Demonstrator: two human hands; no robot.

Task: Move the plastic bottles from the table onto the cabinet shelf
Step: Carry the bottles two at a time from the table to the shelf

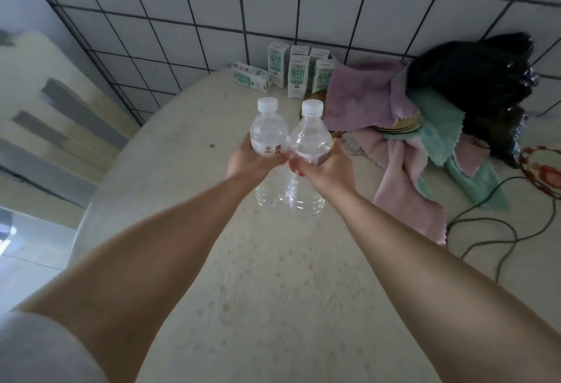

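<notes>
Milk cartons [299, 74] by the tiled wall [303, 3]; pink and green cloths [394, 127], black cable [491, 231].

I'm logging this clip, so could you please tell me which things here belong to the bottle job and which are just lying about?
Job: left bottle in left hand; right bottle in right hand.

Lying about: milk cartons, cloths, black bag, cable, table.

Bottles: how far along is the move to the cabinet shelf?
Done: nothing shelved that this view shows; no cabinet shelf is in frame. In hand: the left hand grips the left bottle and the right hand grips the right bottle, both upright over the table; whether their bases have lifted clear is unclear. Left: carrying both to the shelf and setting them down.
</notes>
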